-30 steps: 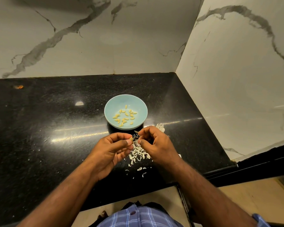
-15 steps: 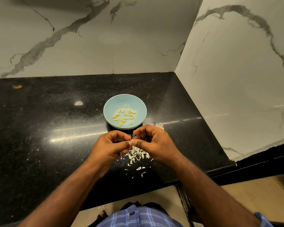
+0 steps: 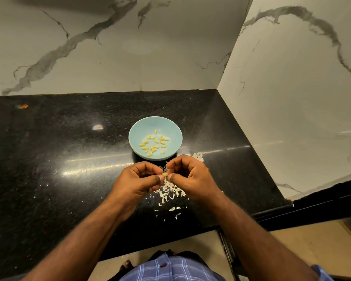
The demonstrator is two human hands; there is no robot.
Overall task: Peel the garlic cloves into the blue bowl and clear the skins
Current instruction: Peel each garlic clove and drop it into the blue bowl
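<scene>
Both hands pinching one garlic clove (image 3: 165,175): left hand (image 3: 138,179), right hand (image 3: 187,176), held just in front of the blue bowl (image 3: 138,128). Keep the left pinch firm, strip with the right thumbnail, let the skin fall onto the skins (image 3: 170,192) on the tabletop (image 3: 69,151).

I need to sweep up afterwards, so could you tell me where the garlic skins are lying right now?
In the head view, the garlic skins lie heaped on the black counter just below both hands, nearer than the blue bowl.
</scene>
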